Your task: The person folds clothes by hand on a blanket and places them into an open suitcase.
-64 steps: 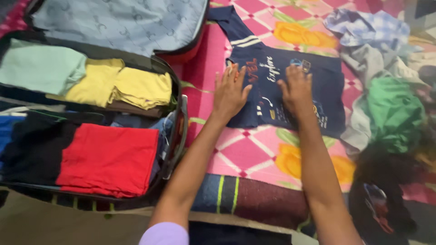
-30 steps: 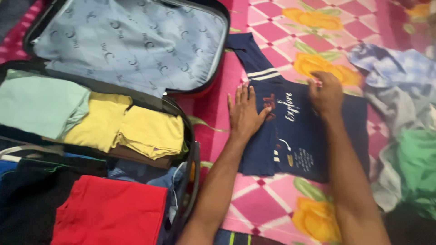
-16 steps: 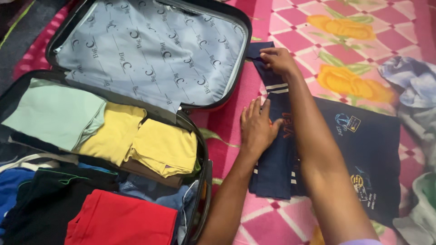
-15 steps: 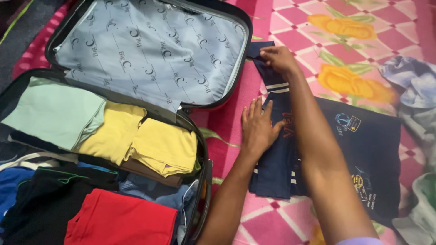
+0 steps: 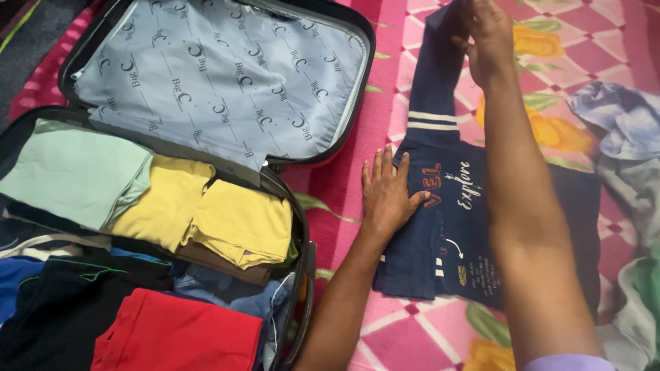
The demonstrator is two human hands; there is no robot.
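While the left hand (image 5: 387,196) lies spread on the navy shirt (image 5: 454,227), the right hand (image 5: 485,34) pinches its sleeve above the pink bedspread (image 5: 385,89).

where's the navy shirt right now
The navy shirt lies on the pink bedspread, right of the open suitcase. The left hand presses its folded edge; the right hand lifts its sleeve.

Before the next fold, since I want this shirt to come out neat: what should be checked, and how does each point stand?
1. Left hand flat on the navy T-shirt, pinning the folded edge: ok.
2. Right hand gripping the sleeve, pulled out straight: ok.
3. Shirt body lying flat on the bedspread: cannot tell, the forearm hides part.
4. Loose clothes at the right clear of the shirt: not ok, they touch its edge.
5. Suitcase open: ok.
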